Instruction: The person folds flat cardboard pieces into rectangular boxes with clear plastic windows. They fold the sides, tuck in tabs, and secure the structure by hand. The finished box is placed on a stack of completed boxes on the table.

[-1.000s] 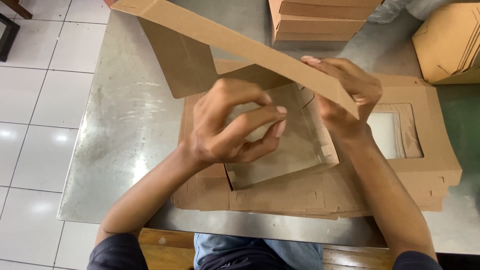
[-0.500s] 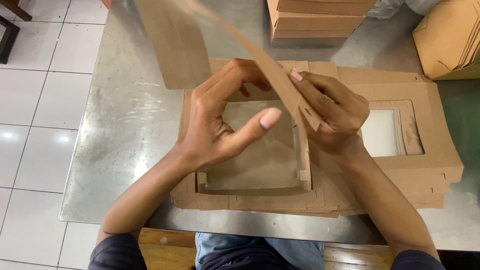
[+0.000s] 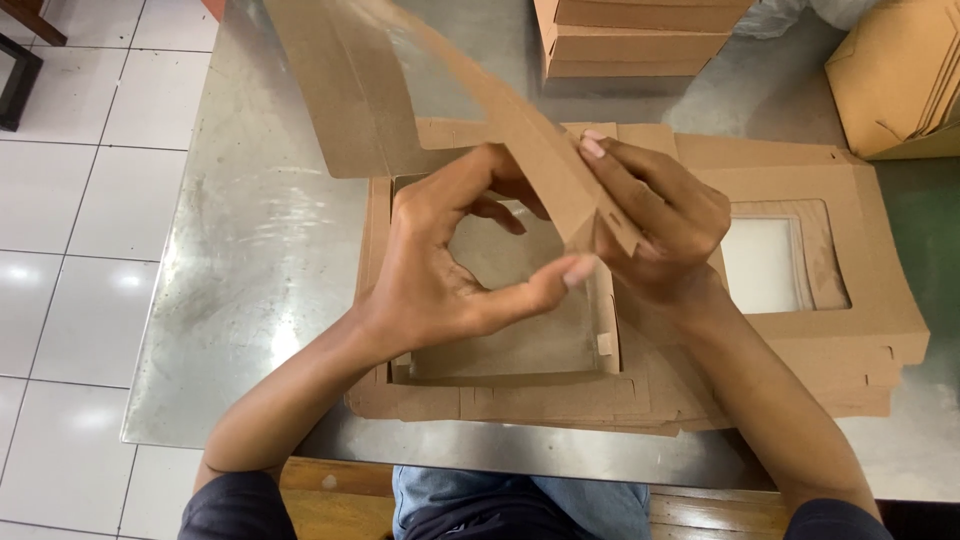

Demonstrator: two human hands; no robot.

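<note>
Folding seems half done: both hands (image 3: 440, 270) (image 3: 655, 220), fingers grasping, bend brown windowed cardboard box blank (image 3: 430, 100) above flat stack (image 3: 800, 330) on steel counter (image 3: 250, 250).

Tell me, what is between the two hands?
In the head view, a folded brown cardboard flap of the windowed box blank stands between the left hand and the right hand; both pinch it.
</note>
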